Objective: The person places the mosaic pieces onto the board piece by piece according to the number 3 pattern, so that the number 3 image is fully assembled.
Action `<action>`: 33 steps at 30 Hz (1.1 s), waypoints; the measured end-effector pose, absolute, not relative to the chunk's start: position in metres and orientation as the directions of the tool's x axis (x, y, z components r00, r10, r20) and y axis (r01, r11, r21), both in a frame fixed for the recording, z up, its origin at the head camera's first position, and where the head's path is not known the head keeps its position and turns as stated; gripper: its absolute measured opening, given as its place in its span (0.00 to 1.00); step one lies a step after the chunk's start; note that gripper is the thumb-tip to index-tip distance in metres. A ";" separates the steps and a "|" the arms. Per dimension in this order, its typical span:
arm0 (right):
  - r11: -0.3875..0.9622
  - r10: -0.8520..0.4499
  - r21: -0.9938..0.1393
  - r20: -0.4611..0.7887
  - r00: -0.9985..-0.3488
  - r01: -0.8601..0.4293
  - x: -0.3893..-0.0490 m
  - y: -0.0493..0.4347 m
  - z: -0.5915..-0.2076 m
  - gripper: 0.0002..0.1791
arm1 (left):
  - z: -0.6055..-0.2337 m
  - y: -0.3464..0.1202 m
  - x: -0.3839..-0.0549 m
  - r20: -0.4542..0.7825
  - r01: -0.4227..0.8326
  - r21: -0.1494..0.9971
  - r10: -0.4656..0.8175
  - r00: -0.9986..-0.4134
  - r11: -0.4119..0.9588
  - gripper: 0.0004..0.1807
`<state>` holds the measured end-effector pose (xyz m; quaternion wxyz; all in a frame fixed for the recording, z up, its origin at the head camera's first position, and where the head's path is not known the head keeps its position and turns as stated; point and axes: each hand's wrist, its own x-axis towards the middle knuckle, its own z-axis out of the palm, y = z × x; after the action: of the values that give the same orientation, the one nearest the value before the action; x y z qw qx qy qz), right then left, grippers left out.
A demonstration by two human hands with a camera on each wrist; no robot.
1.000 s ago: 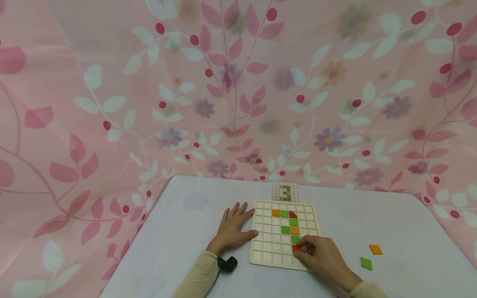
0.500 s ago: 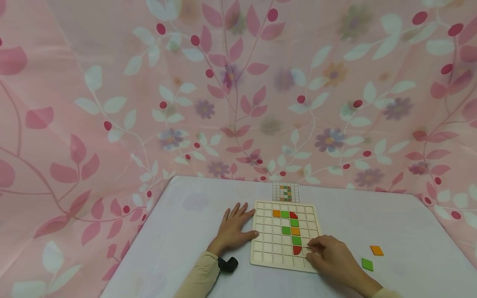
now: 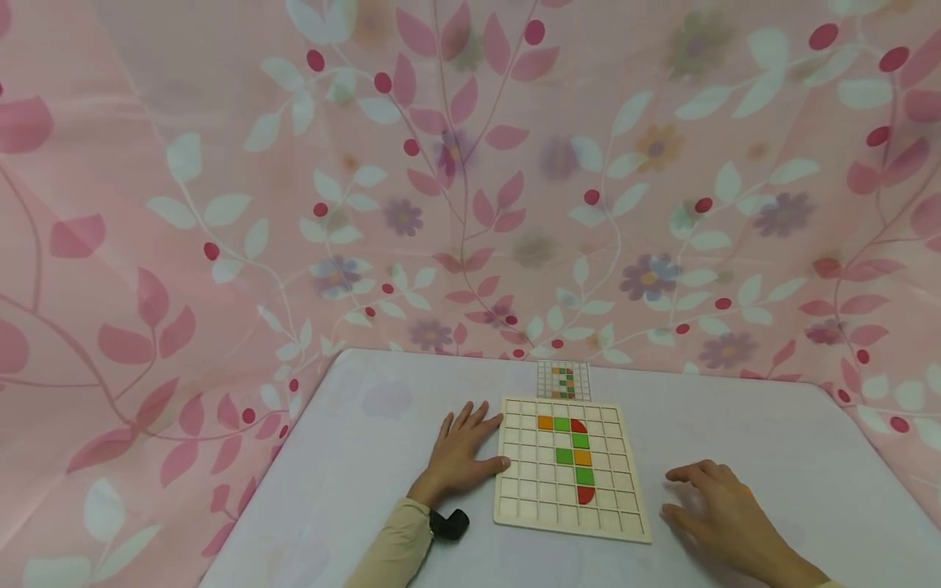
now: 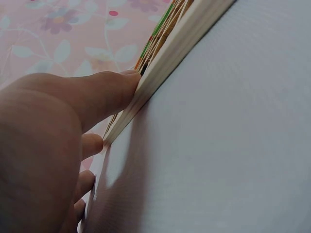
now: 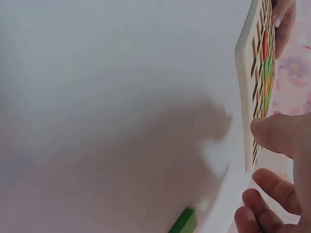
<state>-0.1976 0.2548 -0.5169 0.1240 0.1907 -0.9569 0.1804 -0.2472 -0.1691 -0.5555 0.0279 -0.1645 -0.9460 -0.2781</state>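
A pale wooden grid board (image 3: 532, 490) lies on the table with green, orange and red tiles set in its cells. Lowest of these is a red rounded tile (image 3: 586, 495). My left hand (image 3: 461, 453) rests flat with fingers spread at the board's left side; its thumb (image 4: 114, 92) touches the rim. To the right of the board, my right hand (image 3: 724, 518) hovers over the table, fingers loosely bent and holding nothing. Below those fingers, the right wrist view shows a loose green tile (image 5: 184, 222). In the head view that tile is hidden by the hand.
Behind the board lies a small pattern card (image 3: 564, 380) with a printed grid of coloured squares. A sliver of an orange tile (image 3: 747, 492) peeks out past my right hand. White cloth covers the table (image 3: 382, 433), and a pink floral curtain (image 3: 470, 245) hangs behind it.
My right hand has left the red rounded tile in its cell and moved right, off the board, now covering the loose green and orange tiles. My left hand stays in place.
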 end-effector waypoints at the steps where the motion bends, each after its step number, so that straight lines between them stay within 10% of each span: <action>1: 0.865 -0.322 -0.285 0.315 -0.893 -0.412 -0.198 0.259 -0.517 0.25 | -0.555 -0.169 -0.247 0.145 0.327 0.517 0.296 -0.944 0.791 0.43; 14: 0.936 -0.270 -0.234 0.007 -0.963 -0.264 -0.203 0.293 -0.512 0.20 | -0.556 -0.170 -0.248 0.140 0.329 0.506 0.300 -0.944 0.797 0.43; 33: 0.930 -0.298 -0.209 0.047 -0.953 -0.301 -0.197 0.314 -0.512 0.19 | -0.556 -0.170 -0.248 0.134 0.325 0.508 0.299 -0.945 0.798 0.43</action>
<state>-0.1970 0.3144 -0.5122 0.0073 0.1523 -0.9824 0.1076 -0.2477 -0.1695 -0.5559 0.0237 -0.1645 -0.9478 -0.2722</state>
